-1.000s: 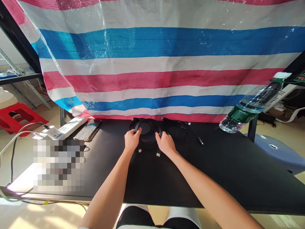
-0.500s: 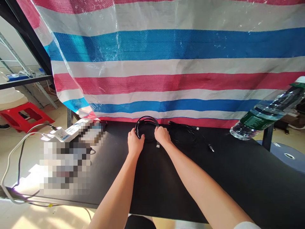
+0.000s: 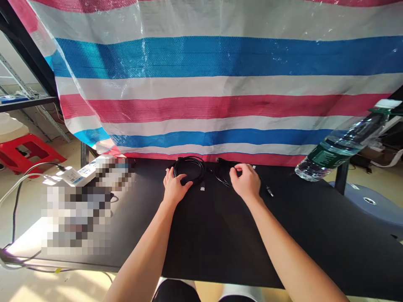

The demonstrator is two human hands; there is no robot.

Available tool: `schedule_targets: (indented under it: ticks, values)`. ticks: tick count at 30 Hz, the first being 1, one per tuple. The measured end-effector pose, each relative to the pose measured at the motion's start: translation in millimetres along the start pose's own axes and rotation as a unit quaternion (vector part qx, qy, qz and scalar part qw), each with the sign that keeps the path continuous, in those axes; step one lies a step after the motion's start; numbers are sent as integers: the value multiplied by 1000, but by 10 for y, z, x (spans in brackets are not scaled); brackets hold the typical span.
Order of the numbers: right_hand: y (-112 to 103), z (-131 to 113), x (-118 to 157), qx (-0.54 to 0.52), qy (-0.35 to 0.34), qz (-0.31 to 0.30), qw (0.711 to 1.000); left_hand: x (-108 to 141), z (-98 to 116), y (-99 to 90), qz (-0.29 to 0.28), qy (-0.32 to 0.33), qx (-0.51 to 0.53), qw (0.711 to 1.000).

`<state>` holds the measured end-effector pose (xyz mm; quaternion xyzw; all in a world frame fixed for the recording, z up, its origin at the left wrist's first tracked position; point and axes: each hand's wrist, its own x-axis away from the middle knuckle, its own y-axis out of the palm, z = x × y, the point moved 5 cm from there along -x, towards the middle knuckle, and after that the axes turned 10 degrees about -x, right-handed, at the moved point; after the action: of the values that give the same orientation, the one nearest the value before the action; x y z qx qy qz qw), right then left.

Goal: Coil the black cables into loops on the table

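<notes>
A coiled black cable (image 3: 204,170) lies near the back of the black table, its flat metal-tipped plug (image 3: 202,188) pointing toward me. My left hand (image 3: 174,187) rests at the left side of this coil, fingers spread and thumb apart. To the right is a second, looser black cable (image 3: 222,178), with a pale plug (image 3: 254,167) behind the hand and another plug (image 3: 270,191) stretched out to its right. My right hand (image 3: 247,182) is over this second cable with its fingers curled in on it; the fingertips are partly hidden.
A striped plastic sheet (image 3: 201,86) hangs along the table's back edge. A water bottle (image 3: 333,155) appears tilted at the right. On the left are a white power strip (image 3: 86,170) with cords and a blurred patch. A red stool (image 3: 34,151) stands beyond the table.
My right hand has left the first coil and moved right to the second cable. My left hand has loosened its fingers, and the first coil lies flat. The view has shifted slightly right.
</notes>
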<state>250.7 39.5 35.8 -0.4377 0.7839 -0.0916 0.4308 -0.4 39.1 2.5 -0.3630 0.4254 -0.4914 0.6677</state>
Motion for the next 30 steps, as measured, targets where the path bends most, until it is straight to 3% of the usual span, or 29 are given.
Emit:
schedule_targets:
  ticks: [3, 6, 9, 13, 18, 21, 25, 28, 30]
  values:
    - [-330, 391, -10, 51, 99, 31, 993, -7, 44, 51, 11, 69, 12, 997]
    - [-446, 614, -2, 81, 233, -38, 968, -6, 60, 84, 16, 106, 15, 994]
    - [-453, 631, -3, 91, 293, -105, 946, -3, 52, 69, 24, 110, 12, 994]
    - [-400, 589, -32, 61, 277, -139, 949, 22, 58, 31, 21, 97, 15, 995]
    - [-317, 670, 1, 52, 281, -130, 949, 65, 96, 1, 24, 70, 33, 997]
    - [-232, 705, 11, 38, 239, -129, 962, 80, 91, -11, 27, 49, 55, 997]
    - [-216, 698, -4, -92, 178, -49, 978, 104, 50, -45, 55, 35, 92, 994]
    - [-300, 613, 2, -237, 148, 23, 960, 139, 54, -71, 85, 50, 113, 989]
    - [-376, 495, 11, -294, 120, 31, 948, 176, 102, -89, 101, 74, 120, 985]
